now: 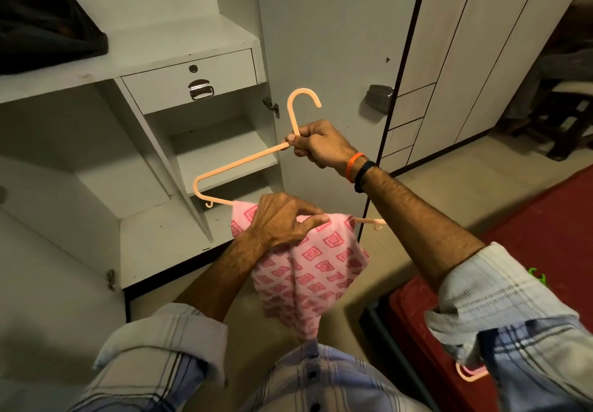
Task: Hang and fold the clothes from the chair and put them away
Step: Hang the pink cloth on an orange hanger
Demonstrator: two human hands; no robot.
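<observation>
A peach plastic hanger [239,161] is held up in front of the open wardrobe. My right hand [321,148] grips it at the neck, just below the hook. A pink cloth with a darker pink diamond pattern [308,270] is draped over the hanger's bottom bar and hangs down toward my shirt. My left hand [282,220] pinches the cloth where it lies over the bar, thumb and forefinger closed on the fold.
The open white wardrobe [192,42] has shelves, a drawer with a metal handle [199,89] and a dark garment [48,26] on the upper shelf. Its door [321,42] stands open behind the hanger. A red surface [529,235] with another peach hanger [470,374] lies at right.
</observation>
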